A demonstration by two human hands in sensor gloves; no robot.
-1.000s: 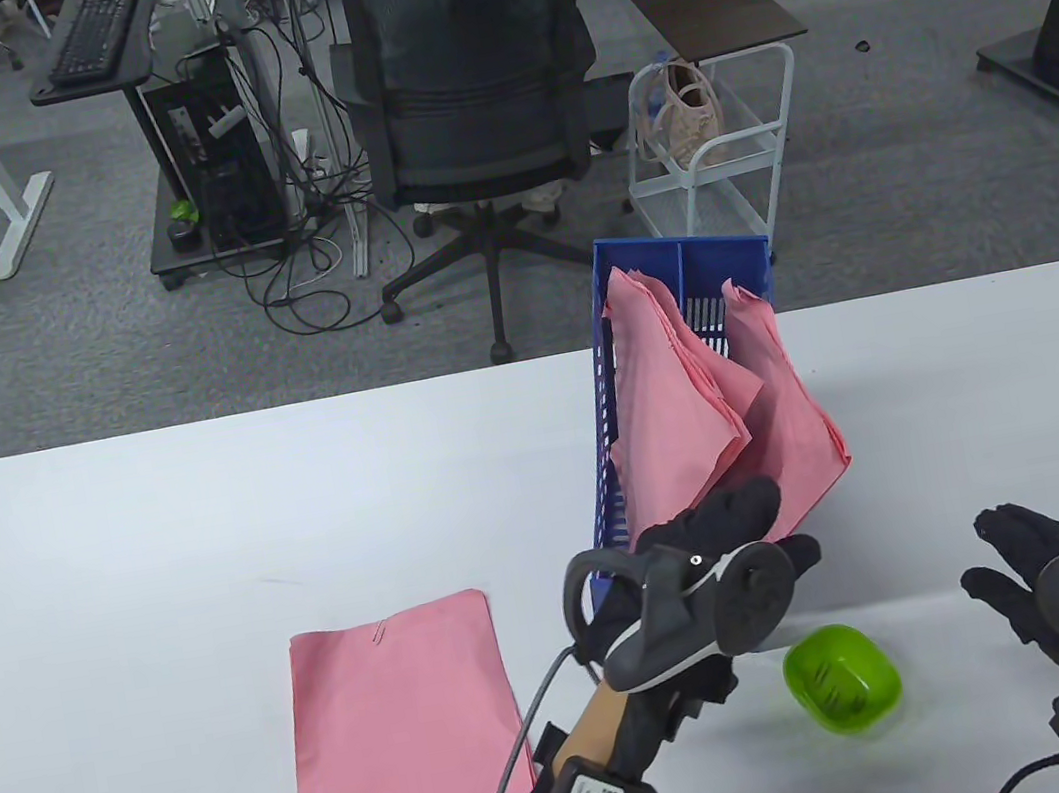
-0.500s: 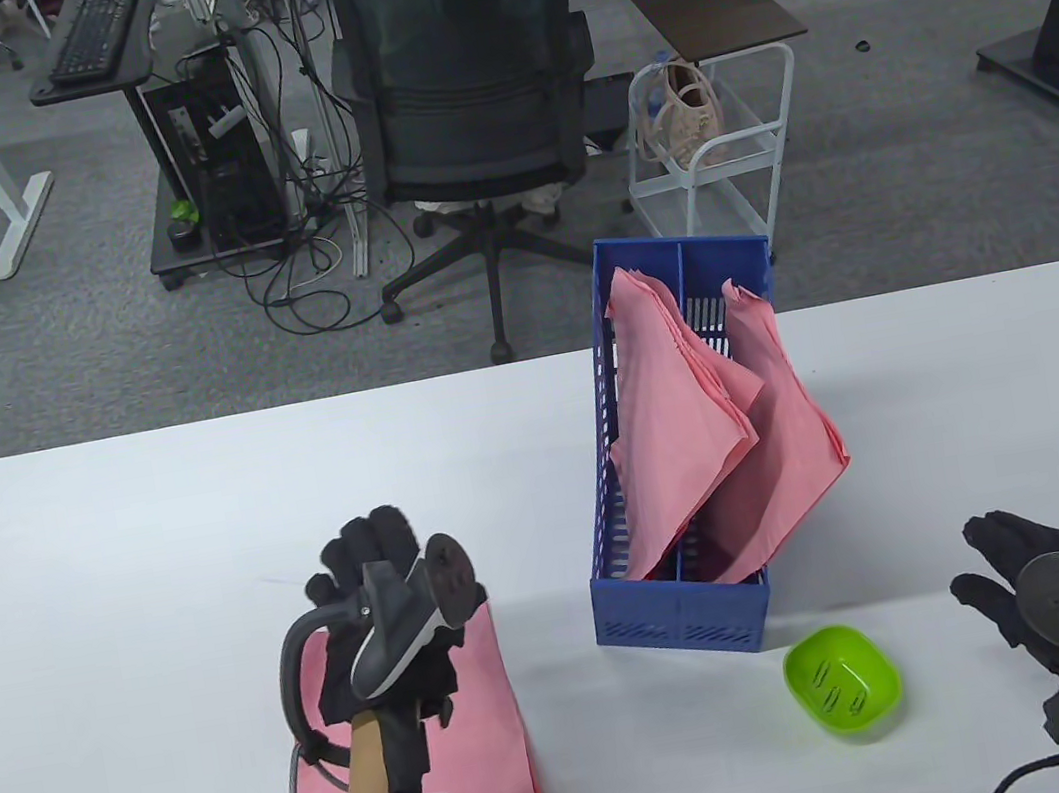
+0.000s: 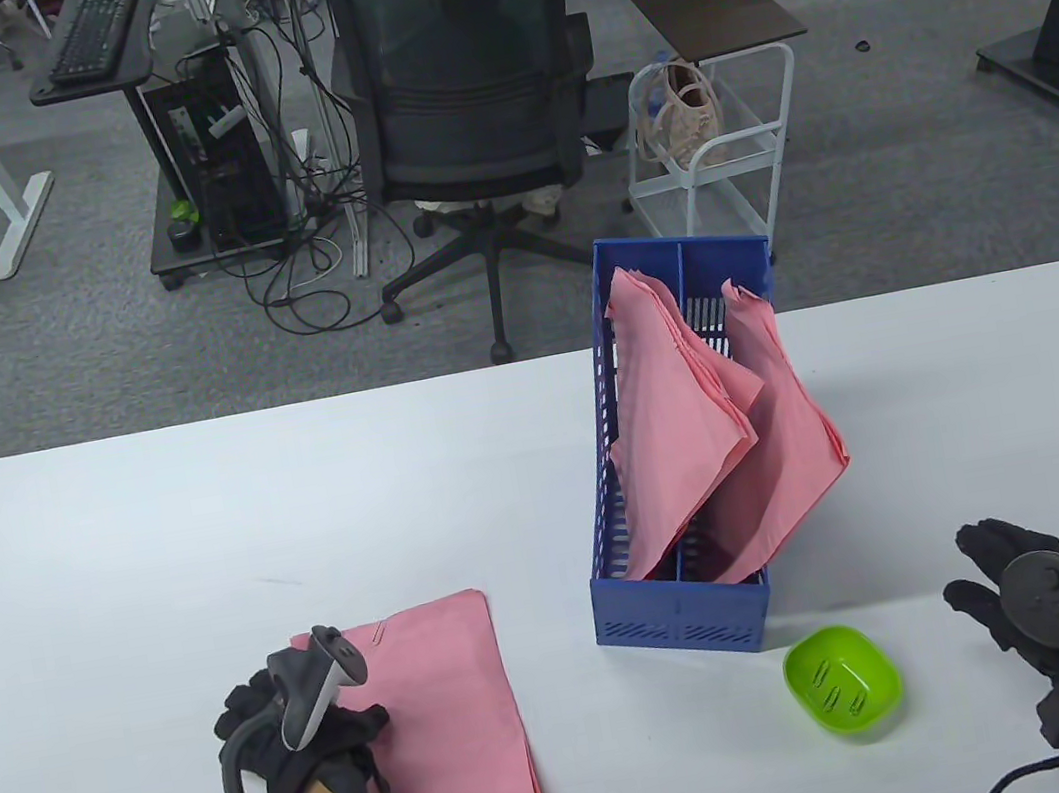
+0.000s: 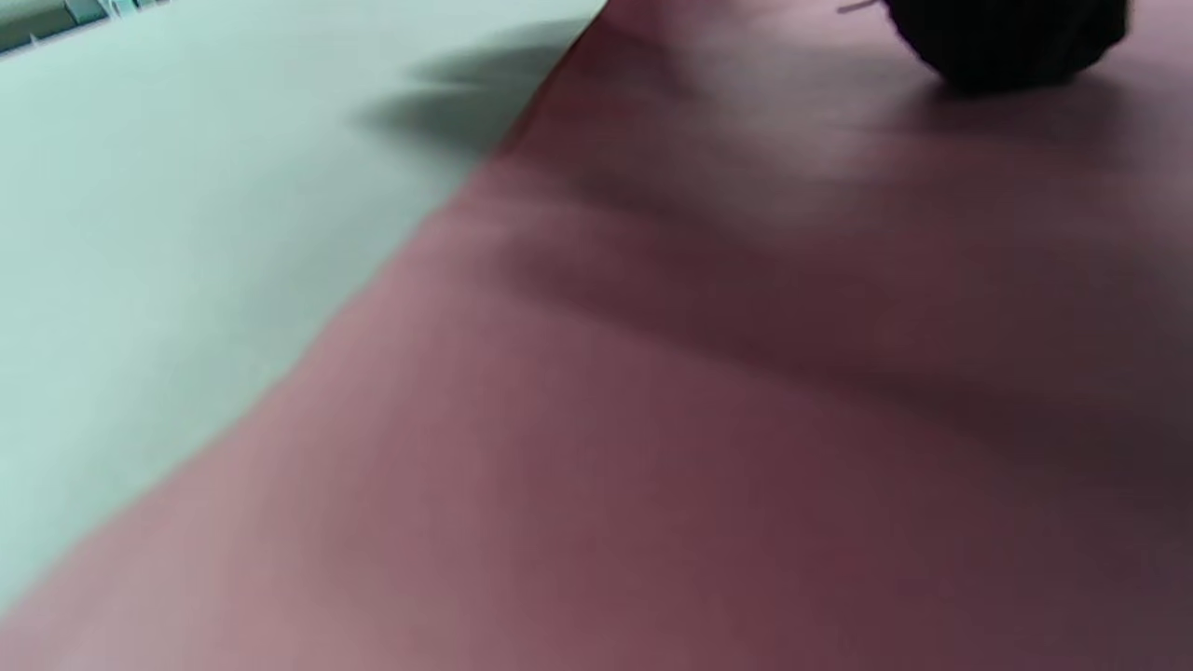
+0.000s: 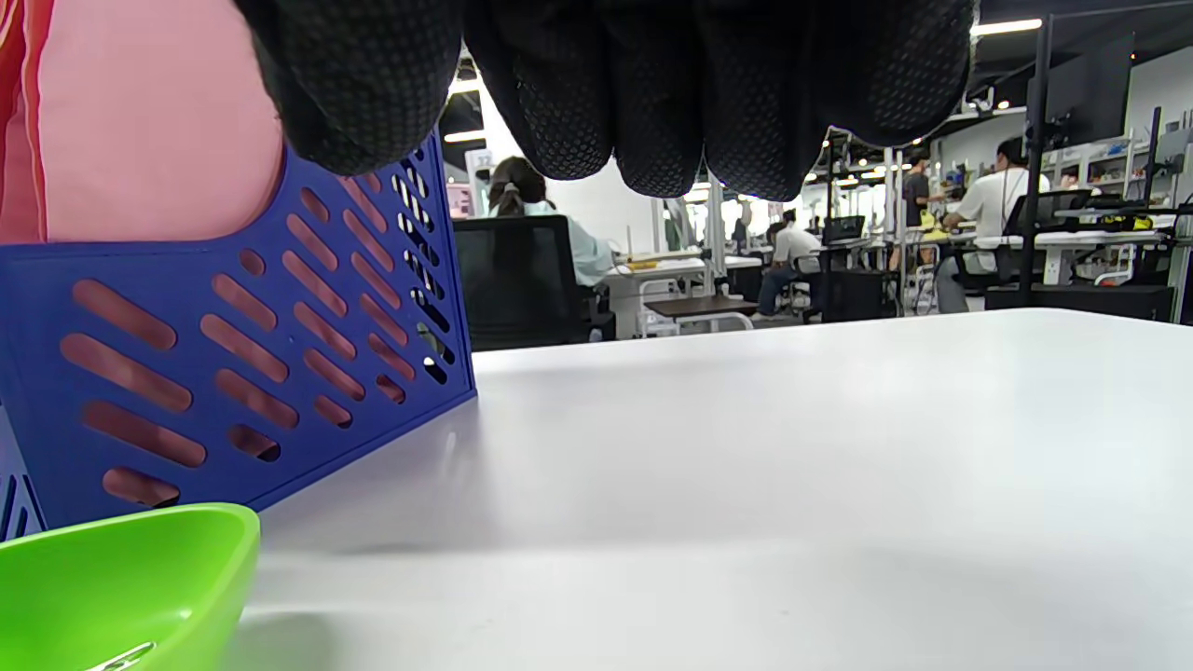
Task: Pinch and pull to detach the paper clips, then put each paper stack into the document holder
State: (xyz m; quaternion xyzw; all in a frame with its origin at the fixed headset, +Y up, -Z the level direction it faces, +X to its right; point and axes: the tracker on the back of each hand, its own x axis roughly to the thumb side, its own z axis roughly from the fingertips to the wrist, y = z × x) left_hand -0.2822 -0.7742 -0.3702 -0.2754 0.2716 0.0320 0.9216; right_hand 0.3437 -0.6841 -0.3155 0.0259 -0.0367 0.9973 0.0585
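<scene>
A pink paper stack (image 3: 444,735) lies flat at the table's near left, with a paper clip (image 3: 378,632) on its far edge. My left hand (image 3: 309,717) is down on the stack's left edge. Its thumb lies on the paper and its other fingers bunch just beside the edge. The left wrist view shows one fingertip (image 4: 1007,42) touching the pink paper (image 4: 746,419). The tracker hides whether the hand grips the edge. The blue document holder (image 3: 683,614) holds two leaning pink stacks (image 3: 678,432). My right hand (image 3: 990,573) rests open on the table, holding nothing, and its fingers (image 5: 652,93) hang relaxed.
A green bowl (image 3: 840,679) with a few loose clips sits between the holder and my right hand, and also shows as the green bowl (image 5: 121,578) beside the holder (image 5: 233,354). Behind the table a person sits in a black office chair (image 3: 469,92), next to a white cart (image 3: 712,153).
My left hand left the holder, swung left across the table and dropped onto the left edge of the flat stack. The right hand barely shifted.
</scene>
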